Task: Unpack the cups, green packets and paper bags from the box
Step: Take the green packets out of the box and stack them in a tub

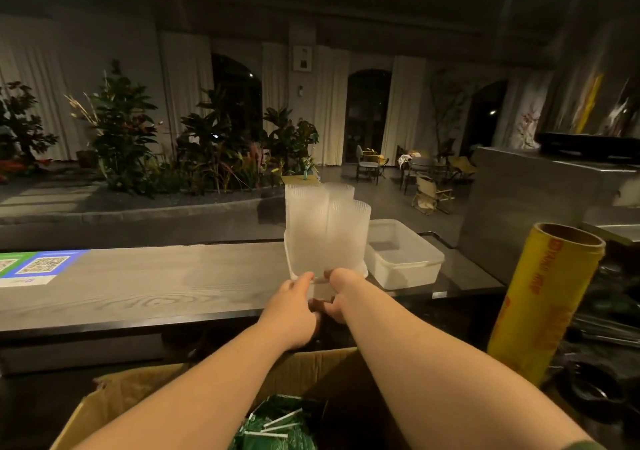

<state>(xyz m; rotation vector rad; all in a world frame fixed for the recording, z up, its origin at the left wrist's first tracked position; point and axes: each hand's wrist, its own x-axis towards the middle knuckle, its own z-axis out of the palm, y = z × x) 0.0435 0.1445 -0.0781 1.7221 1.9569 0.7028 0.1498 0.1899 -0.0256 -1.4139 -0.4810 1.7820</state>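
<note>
Leaning over the open cardboard box (pixel 138 380), with green packets (pixel 277 429) lying loose down inside it. Reaching both bare forearms across it to the table (pixel 156 287). Gripping the near end of a white tub (pixel 289 259) two-handed: left hand (pixel 298 299) curling round it with the thumb up by the rim, right hand (pixel 341 292) clamping the same end from the other side, fingers tucking under. Honestly not managing to tell whether that tub is sitting flat on the table or hanging just off it. Carrying the cups (pixel 322 224) in there, frosted ribbed ones standing upright in tall stacks, pressing side by side. Sharing the table with a second tub (pixel 403 259) just to the right, same sort of thing. Spotting a fat yellow roll of cling film (pixel 543 304) standing upright further right, off the table's end. Also showing a QR-code sticker (pixel 38 266) at the table's far left. Looking out beyond at plants (pixel 124 131) and some chairs (pixel 367 164) in a dim room.
</note>
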